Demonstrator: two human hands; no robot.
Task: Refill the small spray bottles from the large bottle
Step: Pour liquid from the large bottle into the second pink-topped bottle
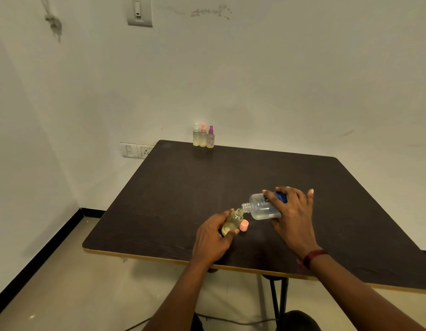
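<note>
Seemingly pouring | right hand (293,211) tilts large bottle (261,206) | left hand (213,235) grips spray bottle (234,220)

The person shows two forearms that are bare along all their visible length, the left forearm (183,290) and the right forearm (364,292). Around the right wrist lies a narrow wristband (314,256) of dark red colour, which looks like cloth or thread, though the material is not clear. The nails on the right grip (293,216) and the left grip (212,237) are pale and seem a little long, and at the bottom edge the legs are covered by dark clothing (299,318), almost black.
</note>
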